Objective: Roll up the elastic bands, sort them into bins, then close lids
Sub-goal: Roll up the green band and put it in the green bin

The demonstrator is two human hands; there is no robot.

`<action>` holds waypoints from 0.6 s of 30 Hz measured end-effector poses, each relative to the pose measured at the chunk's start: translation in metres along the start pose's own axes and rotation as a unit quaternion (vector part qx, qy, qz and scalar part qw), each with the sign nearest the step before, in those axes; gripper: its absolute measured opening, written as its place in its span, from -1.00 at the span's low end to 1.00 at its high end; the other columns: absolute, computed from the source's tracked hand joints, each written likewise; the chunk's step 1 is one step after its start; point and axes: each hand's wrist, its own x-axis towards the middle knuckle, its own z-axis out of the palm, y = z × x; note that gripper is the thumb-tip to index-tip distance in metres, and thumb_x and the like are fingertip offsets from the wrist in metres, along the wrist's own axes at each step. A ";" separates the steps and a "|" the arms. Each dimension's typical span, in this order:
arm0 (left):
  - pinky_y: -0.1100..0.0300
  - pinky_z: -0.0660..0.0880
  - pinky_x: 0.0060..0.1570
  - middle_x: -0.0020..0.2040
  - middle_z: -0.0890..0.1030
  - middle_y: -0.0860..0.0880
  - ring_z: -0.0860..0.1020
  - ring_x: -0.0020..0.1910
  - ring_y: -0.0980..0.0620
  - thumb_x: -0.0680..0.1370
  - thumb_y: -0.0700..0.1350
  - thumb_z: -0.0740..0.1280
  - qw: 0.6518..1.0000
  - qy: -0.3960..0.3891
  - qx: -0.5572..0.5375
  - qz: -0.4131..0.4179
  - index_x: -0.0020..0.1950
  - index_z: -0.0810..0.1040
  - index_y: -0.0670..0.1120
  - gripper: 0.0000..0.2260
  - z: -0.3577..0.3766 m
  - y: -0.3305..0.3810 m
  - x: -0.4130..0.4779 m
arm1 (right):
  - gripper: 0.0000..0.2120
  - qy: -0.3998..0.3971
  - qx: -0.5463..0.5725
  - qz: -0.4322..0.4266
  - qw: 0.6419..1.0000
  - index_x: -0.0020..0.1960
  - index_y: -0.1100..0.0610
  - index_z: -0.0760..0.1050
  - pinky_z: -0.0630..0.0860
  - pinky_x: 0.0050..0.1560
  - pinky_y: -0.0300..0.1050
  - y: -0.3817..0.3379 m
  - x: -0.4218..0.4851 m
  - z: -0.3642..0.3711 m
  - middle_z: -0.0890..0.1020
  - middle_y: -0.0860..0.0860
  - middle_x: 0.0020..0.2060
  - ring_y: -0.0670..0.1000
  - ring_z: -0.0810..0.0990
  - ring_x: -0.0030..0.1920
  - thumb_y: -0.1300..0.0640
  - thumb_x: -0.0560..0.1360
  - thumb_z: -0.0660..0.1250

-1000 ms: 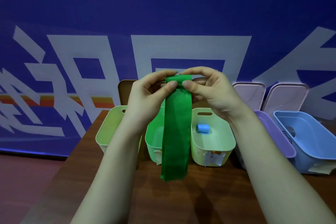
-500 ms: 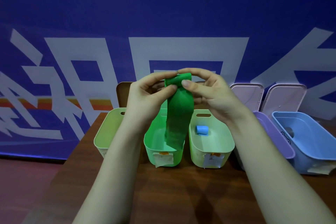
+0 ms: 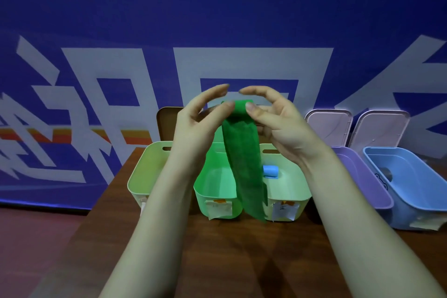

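Green band (image 3: pixel 242 164): rolled top horizontal, pinched between 2 thumbs and back fingers, left hand (image 3: pixel 193 128) and right hand (image 3: pixel 278 126) equally near; tail hangs down over green bin (image 3: pixel 212 186).

Free passage over near brown wooden surface (image 3: pixel 229 261). Beyond, blocked by row of 5 open plastic bins (image 3: pixel 285 186), green elastic band (image 3: pixel 244 164) hanging before 2 of them.

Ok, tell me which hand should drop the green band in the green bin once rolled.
Left, probably. Both hands pinch the green band, but the left hand hovers over the green bin; the right hand sits above the pale bin holding a blue roll.
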 end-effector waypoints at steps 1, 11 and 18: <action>0.14 0.56 0.10 0.11 0.61 0.00 0.61 0.07 0.09 0.49 -0.05 0.41 1.000 0.012 0.027 -0.008 0.11 0.60 0.07 -0.80 0.001 -0.001 0.000 | -0.73 -0.003 -0.004 -0.003 1.000 0.24 0.12 0.42 0.59 -0.20 -0.17 0.001 0.000 0.000 0.68 0.11 -0.11 0.02 0.67 -0.17 0.27 0.56 0.23; 0.34 0.45 -0.28 -0.17 0.66 0.06 0.60 -0.16 0.17 0.48 0.26 0.22 0.987 0.025 0.128 -0.094 -0.14 0.59 0.09 -0.70 0.003 0.012 -0.004 | -0.73 0.015 -0.068 -0.066 0.995 0.14 0.23 0.48 0.54 0.14 -0.21 0.000 0.001 0.005 0.64 0.01 -0.04 -0.10 0.62 0.02 0.42 0.48 0.28; 0.34 0.52 -0.32 -0.18 0.66 -0.09 0.60 -0.19 0.08 0.47 0.21 0.30 0.992 0.015 0.108 -0.068 -0.11 0.66 0.00 -0.68 -0.005 0.012 -0.005 | -0.66 -0.012 -0.077 -0.105 0.991 -0.01 0.12 0.54 0.52 0.05 -0.25 0.003 0.002 0.005 0.68 -0.08 -0.09 -0.07 0.63 0.04 0.51 0.40 0.33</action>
